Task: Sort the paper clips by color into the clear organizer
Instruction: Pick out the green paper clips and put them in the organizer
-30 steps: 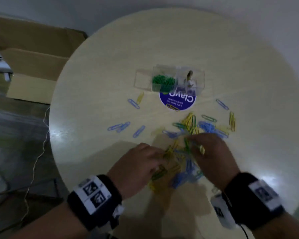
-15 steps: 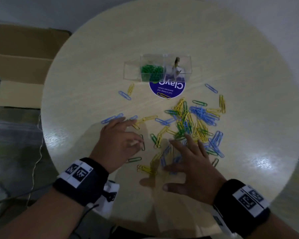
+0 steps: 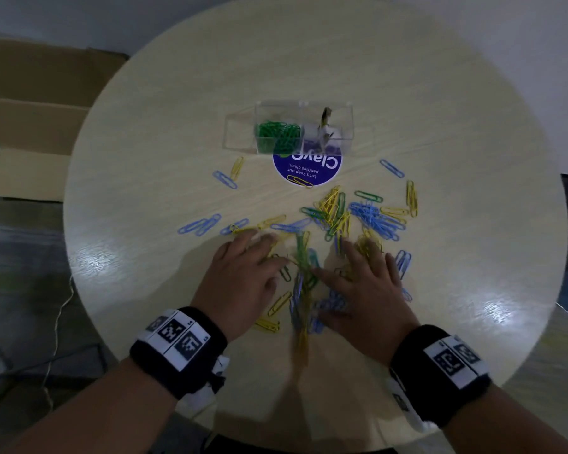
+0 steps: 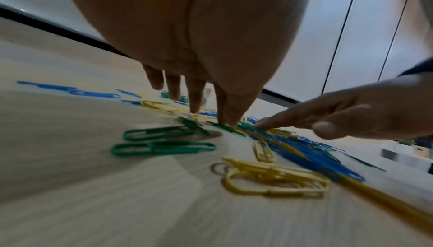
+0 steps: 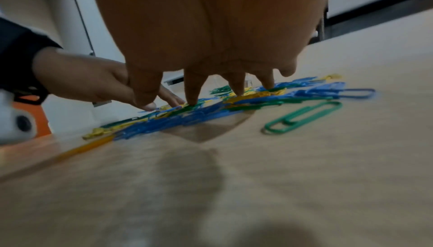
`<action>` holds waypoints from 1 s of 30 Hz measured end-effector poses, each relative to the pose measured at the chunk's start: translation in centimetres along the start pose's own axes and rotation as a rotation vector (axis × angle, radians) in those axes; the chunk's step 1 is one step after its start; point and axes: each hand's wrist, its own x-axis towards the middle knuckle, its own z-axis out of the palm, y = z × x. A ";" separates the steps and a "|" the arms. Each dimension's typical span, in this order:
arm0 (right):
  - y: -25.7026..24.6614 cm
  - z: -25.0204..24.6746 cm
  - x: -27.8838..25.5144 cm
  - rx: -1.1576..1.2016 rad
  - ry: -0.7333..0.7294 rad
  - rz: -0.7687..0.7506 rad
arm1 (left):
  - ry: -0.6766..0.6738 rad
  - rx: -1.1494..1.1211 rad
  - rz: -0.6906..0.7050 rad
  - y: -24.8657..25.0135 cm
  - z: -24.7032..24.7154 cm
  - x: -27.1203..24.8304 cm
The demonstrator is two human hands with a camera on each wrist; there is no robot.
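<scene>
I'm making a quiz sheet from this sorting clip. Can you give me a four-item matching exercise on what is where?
Things:
1. clear organizer
2. green clips in the organizer
3. round purple sticker
4. left hand

Places or states:
A. fingers spread flat on loose clips
B. partly under the organizer, with a yellow clip on it
C. middle compartment
D. standing beyond the scattered clips

Pairs: 1-D, 2-C, 3-B, 4-A

office: pantry sticker (image 3: 307,165), cardboard box (image 3: 30,126).
</scene>
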 end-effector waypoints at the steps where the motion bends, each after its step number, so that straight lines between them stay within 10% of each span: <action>1: -0.1 0.1 -0.3 0.022 0.017 -0.001 | 0.029 -0.008 -0.026 0.0 -0.3 0.2; 18: 1.5 -1.3 1.2 0.180 0.373 0.065 | 0.035 -0.122 -0.052 -1.4 -0.4 -0.2; 24: -1.0 -0.7 3.8 0.202 0.136 0.060 | 0.215 -0.225 -0.435 -3.1 -0.9 -3.8; 30: -1.0 -1.4 4.2 0.410 0.112 0.138 | 0.009 -0.191 -0.282 -2.9 -0.1 -7.3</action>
